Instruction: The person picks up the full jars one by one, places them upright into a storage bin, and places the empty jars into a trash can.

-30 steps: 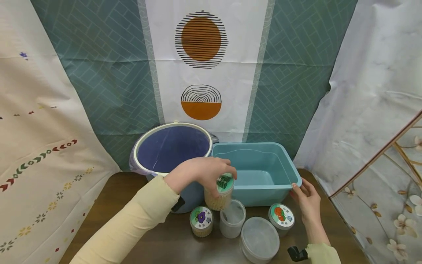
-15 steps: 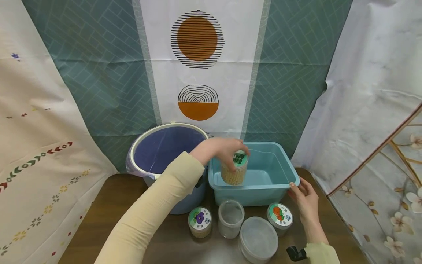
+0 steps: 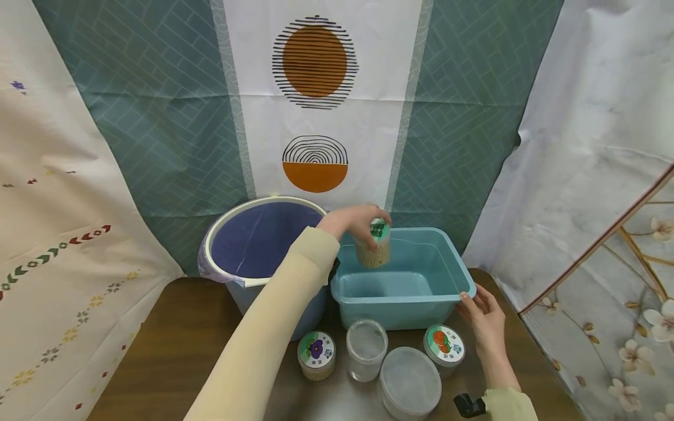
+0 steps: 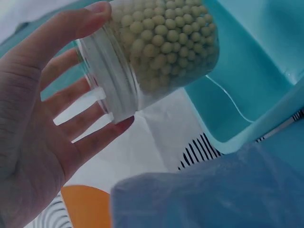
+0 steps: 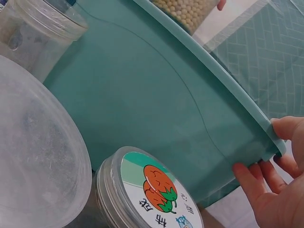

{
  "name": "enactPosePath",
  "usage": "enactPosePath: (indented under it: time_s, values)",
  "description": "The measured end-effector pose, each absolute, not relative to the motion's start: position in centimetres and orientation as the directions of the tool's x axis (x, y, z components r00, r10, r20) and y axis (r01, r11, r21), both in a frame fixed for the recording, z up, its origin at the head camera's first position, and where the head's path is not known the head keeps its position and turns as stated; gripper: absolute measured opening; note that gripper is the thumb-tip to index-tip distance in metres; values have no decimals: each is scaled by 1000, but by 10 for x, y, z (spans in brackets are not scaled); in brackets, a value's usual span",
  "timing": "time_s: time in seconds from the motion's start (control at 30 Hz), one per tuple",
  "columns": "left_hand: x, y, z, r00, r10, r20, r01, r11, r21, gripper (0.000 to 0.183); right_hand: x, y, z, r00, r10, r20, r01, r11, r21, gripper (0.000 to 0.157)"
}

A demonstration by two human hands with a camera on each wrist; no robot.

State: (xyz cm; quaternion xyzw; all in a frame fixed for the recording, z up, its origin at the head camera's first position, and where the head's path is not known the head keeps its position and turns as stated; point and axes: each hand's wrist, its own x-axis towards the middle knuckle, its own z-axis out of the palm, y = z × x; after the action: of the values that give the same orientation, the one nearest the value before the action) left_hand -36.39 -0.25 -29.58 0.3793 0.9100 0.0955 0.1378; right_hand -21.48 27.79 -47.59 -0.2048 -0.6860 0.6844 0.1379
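Note:
My left hand (image 3: 354, 223) grips a clear jar (image 3: 375, 255) by its lid, over the left part of the teal plastic bin (image 3: 400, 309). Pale yellow, round, bean-like grains fill this jar, and its lid label is green with leaves. In the left wrist view the thumb and fingertips hold the jar (image 4: 164, 50) around its lid, its body pointing toward the bin. My right hand (image 3: 487, 324) pinches the bin's front right corner, thumb on the rim. The right wrist view has the fingers of that hand (image 5: 280, 185) tucked under the rim.
A blue bucket (image 3: 279, 304) with a cream rim stands left of the bin. In front are a jar with a purple flower label (image 3: 316, 351), a clear jar (image 3: 366, 351), a wide frosted-lid tub (image 3: 411, 380) and a jar with an orange fruit label (image 3: 444, 345).
My left hand has lifted the jar from in front of the bin, up and back over its left part. My right hand stays on the bin's corner.

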Motion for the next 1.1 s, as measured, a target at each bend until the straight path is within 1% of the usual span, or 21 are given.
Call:
enactPosePath:
  time_s: [0.23,0.43,0.6,0.77,0.83,0.97,1.1]
  values:
    - [-382,-7,-302,-728,674,-124,611,721,328,67,-214,277,-476,-879,470,-79,75,-27,-997,62]
    - [-394,-8,-317,-757,643,-115,591,749,300,66,-215,277,-476,-879,470,-81,83,-16,-996,60]
    - [-396,-10,-327,-764,628,-148,568,764,305,66,-215,277,-476,-877,473,-82,86,-13,-996,61]
    - [-397,-16,-330,-767,618,-172,549,771,323,65,-215,276,-477,-878,471,-83,89,-9,-996,60]
    - [-397,-15,-330,-768,614,-183,548,777,308,64,-215,276,-478,-878,472,-84,93,-6,-996,60]
    - [-393,-12,-330,-776,591,-220,544,804,241,62,-215,276,-479,-881,465,-80,95,7,-995,62]
    - [-386,-2,-329,-776,570,-269,522,820,234,65,-215,276,-479,-881,468,-73,89,11,-996,61]
